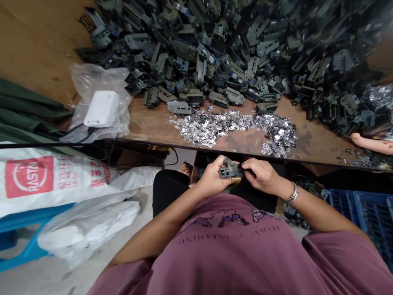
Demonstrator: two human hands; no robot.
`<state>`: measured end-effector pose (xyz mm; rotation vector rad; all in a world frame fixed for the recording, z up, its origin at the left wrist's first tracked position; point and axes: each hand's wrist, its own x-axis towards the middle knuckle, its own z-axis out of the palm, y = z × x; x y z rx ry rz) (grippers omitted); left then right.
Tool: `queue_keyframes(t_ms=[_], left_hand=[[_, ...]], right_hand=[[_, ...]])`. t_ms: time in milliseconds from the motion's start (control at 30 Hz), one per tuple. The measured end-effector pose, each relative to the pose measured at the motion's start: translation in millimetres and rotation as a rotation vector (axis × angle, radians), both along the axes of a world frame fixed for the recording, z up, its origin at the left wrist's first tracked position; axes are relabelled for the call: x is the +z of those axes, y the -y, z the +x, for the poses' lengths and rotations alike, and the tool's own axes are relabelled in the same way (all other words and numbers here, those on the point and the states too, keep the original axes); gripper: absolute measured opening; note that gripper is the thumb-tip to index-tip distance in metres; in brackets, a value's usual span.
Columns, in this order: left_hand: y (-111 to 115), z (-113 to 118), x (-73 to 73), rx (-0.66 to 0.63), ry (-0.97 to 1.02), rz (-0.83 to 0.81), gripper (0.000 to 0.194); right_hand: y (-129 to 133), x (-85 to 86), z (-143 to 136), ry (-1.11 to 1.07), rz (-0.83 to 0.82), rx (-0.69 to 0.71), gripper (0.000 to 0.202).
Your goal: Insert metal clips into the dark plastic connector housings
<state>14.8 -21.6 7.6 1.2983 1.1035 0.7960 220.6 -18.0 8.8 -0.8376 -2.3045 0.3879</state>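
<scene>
Below the table's front edge, my left hand [212,177] is closed round a grey-green plastic part [229,169]. My right hand [260,175], with a metal bracelet at its wrist, is pinched at the right end of that part. Whatever sits between its fingertips is too small and dark to name. Just beyond my hands, a band of small shiny metal pieces [211,127] lies on the wooden table [147,127]. Behind them rises a large heap of grey-green plastic parts [199,53].
A white box-shaped device [102,109] lies on clear plastic at the left. White sacks [80,176] and a blue stool [33,221] stand lower left. Blue crates [368,213] are at the right. Another person's hand [371,144] reaches in at the right edge.
</scene>
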Motion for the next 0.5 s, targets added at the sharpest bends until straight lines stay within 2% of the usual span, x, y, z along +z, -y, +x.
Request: queue_keyframes(t_ms=[100, 167, 300, 400, 500], left_hand=[[0, 1, 1.6, 0.009, -0.006, -0.027, 0.034], [0, 2, 0.2, 0.005, -0.013, -0.044, 0.035], [-1, 0, -6.6, 0.065, 0.001, -0.055, 0.038], [-2, -3, -10.1, 0.129, 0.018, -0.049, 0.040], [-3, -3, -12.5, 0.139, 0.017, -0.020, 0.041]], right_hand=[[3, -2.1, -2, -0.008, -0.107, -0.045, 0.015], [5, -4.2, -3, -0.088, -0.289, -0.079, 0.012], [6, -9.7, -2, -0.425, -0.733, -0.217, 0.014], [6, -13.0, -3, -0.642, -0.865, -0.386, 0.023], [3, -16.2, -14, -0.779, -1.089, -0.381, 0.033]])
